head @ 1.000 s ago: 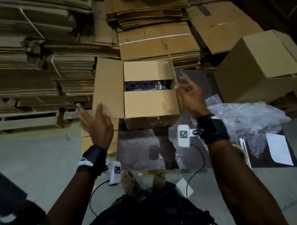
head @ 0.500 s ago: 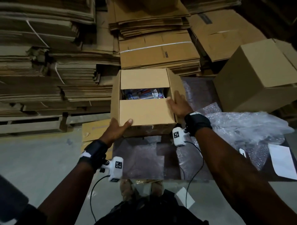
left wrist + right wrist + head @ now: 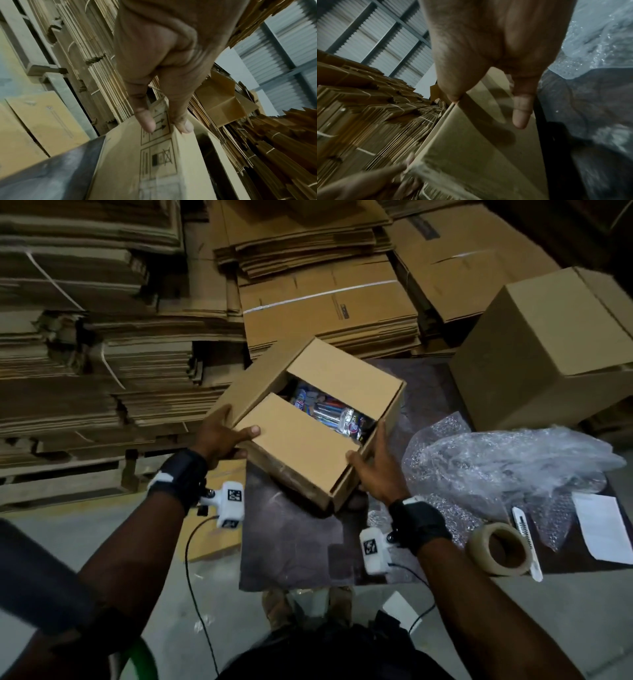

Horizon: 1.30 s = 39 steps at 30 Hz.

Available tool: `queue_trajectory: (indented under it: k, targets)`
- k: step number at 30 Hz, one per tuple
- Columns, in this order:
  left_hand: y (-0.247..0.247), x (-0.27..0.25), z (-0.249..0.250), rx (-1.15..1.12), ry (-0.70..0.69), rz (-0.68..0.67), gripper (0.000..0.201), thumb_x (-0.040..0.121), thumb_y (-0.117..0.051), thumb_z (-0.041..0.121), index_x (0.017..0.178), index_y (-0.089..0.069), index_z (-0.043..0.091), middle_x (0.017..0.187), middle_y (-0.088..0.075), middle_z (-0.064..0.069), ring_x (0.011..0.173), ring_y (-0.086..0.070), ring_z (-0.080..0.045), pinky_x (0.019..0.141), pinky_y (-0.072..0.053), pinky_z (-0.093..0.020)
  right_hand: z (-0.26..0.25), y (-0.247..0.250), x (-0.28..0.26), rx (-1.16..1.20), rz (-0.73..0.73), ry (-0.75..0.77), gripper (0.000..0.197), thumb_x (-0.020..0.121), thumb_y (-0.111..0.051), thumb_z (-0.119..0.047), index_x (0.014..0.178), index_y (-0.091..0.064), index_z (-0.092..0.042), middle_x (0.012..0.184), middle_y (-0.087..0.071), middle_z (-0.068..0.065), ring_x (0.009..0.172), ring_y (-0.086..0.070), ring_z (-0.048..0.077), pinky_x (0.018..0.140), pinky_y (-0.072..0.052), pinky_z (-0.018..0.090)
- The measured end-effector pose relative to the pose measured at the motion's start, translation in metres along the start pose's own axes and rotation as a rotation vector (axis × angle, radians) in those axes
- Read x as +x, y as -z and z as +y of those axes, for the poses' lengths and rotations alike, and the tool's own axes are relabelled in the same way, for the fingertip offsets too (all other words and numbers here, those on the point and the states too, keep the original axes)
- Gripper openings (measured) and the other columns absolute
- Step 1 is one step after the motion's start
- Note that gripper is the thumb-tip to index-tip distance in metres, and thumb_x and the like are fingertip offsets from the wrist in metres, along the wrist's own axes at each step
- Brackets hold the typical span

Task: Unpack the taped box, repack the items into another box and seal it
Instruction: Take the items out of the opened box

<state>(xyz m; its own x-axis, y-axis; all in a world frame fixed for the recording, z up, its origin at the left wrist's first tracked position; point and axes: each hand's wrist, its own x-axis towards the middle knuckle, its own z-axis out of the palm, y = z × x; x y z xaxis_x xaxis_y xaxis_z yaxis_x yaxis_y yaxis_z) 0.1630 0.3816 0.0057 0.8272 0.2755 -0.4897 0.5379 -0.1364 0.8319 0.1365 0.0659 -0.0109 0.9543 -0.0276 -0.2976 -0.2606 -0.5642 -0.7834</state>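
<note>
A small cardboard box [image 3: 298, 440] sits skewed on the dark table [image 3: 291, 546], its two top flaps folded in with a gap between them. Colourful packaged items [image 3: 329, 412] show through that gap. My left hand [image 3: 222, 436] grips the box's left corner, thumb on the near flap. My right hand [image 3: 373, 470] grips the near right corner, thumb on top and fingers along the side. In the left wrist view my fingers [image 3: 149, 124] press the printed side of the box [image 3: 159, 155]. The right wrist view shows my right hand [image 3: 488, 108] clasping the box [image 3: 479, 148].
A larger closed cardboard box [image 3: 548, 347] stands at the right rear. Bubble wrap [image 3: 496, 463], a tape roll [image 3: 500, 549], a box cutter [image 3: 524, 529] and a white paper [image 3: 603, 525] lie to the right. Stacks of flattened cartons [image 3: 102, 337] fill the back and left.
The side flaps were folded in, then the box was turned to a diagonal and drawn nearer. Both hands moved from the flaps to the box's near corners.
</note>
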Motion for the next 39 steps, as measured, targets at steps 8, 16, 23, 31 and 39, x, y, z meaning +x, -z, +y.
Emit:
queue_trajectory:
  k: [8,16,23,31,39]
  targets:
    - [0.004,0.065,0.042,0.116,-0.223,0.178,0.067,0.081,-0.082,0.015,0.14,-0.049,0.012,0.13,-0.06,-0.013,0.104,-0.061,-0.025,0.09,-0.057,-0.05,0.014,-0.045,-0.042,-0.296,0.153,0.183,0.089,0.094,-0.061,-0.055,0.161,-0.007,-0.037,0.13,-0.052,0.016,0.115,-0.056,0.041,0.09,-0.052,0.049]
    - [-0.02,0.076,0.074,0.132,-0.324,-0.076,0.062,0.097,-0.064,0.024,0.151,-0.037,0.009,0.149,-0.042,-0.007,0.135,-0.045,-0.025,0.108,-0.044,-0.041,-0.036,-0.066,0.003,-0.605,0.286,0.265,0.069,0.09,-0.07,-0.035,0.152,-0.043,-0.02,0.113,-0.064,0.016,0.104,-0.058,0.039,0.084,-0.046,0.05]
    - [-0.051,0.058,0.068,0.82,-0.262,-0.026,0.121,0.065,-0.06,0.087,0.157,-0.004,0.033,0.161,0.026,-0.018,0.146,0.023,-0.048,0.12,-0.002,-0.061,-0.076,-0.024,0.054,-0.462,0.452,0.181,0.049,0.084,-0.063,-0.061,0.123,-0.067,-0.032,0.125,-0.053,0.008,0.121,-0.048,0.034,0.099,-0.034,0.048]
    - [-0.085,0.041,0.073,0.792,-0.096,0.045,0.136,0.06,-0.071,0.08,0.155,0.016,0.034,0.157,0.035,-0.02,0.146,0.02,-0.05,0.114,-0.012,-0.071,-0.083,0.004,0.099,-0.617,0.12,-0.017,0.09,0.069,-0.07,-0.075,0.136,-0.046,-0.021,0.149,-0.028,0.015,0.138,-0.025,0.041,0.111,-0.031,0.057]
    - [0.004,0.016,0.091,0.135,-0.296,-0.138,0.059,0.1,-0.053,0.038,0.154,-0.03,0.034,0.149,-0.046,0.004,0.127,-0.05,-0.014,0.103,-0.045,-0.043,-0.088,0.07,0.104,0.132,0.201,0.153,0.023,0.093,-0.059,-0.036,0.111,-0.069,-0.025,0.104,-0.07,-0.003,0.102,-0.066,0.019,0.087,-0.052,0.035]
